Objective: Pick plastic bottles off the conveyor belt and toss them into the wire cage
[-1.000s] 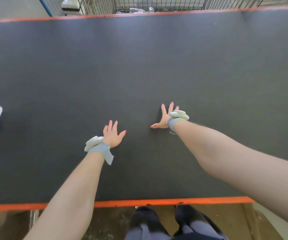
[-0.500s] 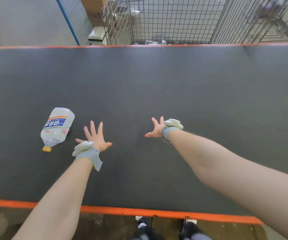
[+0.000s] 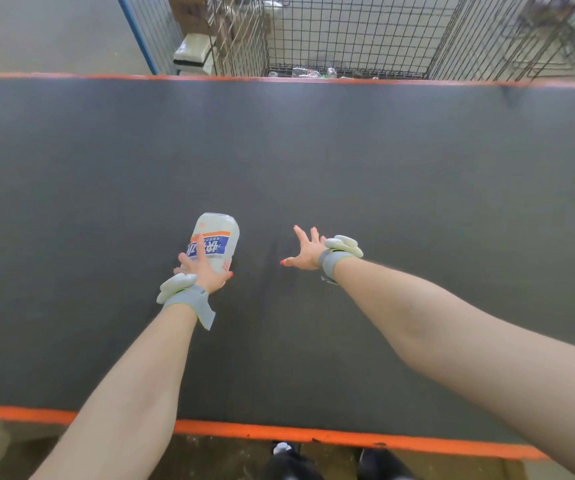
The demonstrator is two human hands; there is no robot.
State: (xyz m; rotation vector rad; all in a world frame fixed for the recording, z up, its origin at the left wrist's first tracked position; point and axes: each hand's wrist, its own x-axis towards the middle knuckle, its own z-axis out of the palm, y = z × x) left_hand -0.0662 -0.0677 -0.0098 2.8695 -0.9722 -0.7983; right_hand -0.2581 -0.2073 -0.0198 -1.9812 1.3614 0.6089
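Note:
A clear plastic bottle (image 3: 217, 233) with a blue and orange label lies on the dark conveyor belt (image 3: 383, 161), its base pointing away from me. My left hand (image 3: 203, 270) covers its near neck end, with fingers spread over the label and the thumb on the bottle's right side; the cap is hidden under the hand. To the right of the bottle, my right hand (image 3: 305, 252) hovers over the belt with fingers spread and holds nothing. The wire cage (image 3: 348, 36) stands beyond the belt's far edge, with some clear bottles on its floor.
Orange strips run along the belt's near edge (image 3: 313, 434) and far edge. A blue post (image 3: 137, 32) and a white box (image 3: 192, 51) stand left of the cage. My shoes show below the near edge.
The bottle has travelled right along the belt from the left side. My left hand has closed over its neck end. The view has tilted up, showing more of the cage.

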